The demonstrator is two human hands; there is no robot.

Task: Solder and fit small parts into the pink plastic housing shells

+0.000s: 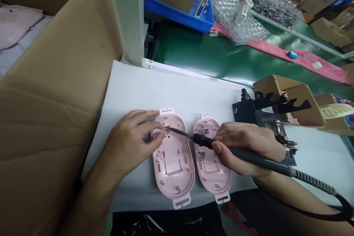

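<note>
The right hand (243, 147) is pinching a soldering iron (249, 155) at a pink plastic housing (174, 177), right beside the spread fingers (146, 118) of the left hand (129, 143): one slip risks a burn or melted plastic!

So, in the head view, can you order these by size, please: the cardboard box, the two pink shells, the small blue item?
1. Cardboard box
2. Left shell and right shell: they look alike, so I do not rank them
3. Blue item

housings (173, 166): pale pink | soldering iron (249, 156): black | bin (177, 16): blue | far sheet (276, 52): pinkish, probably
</note>
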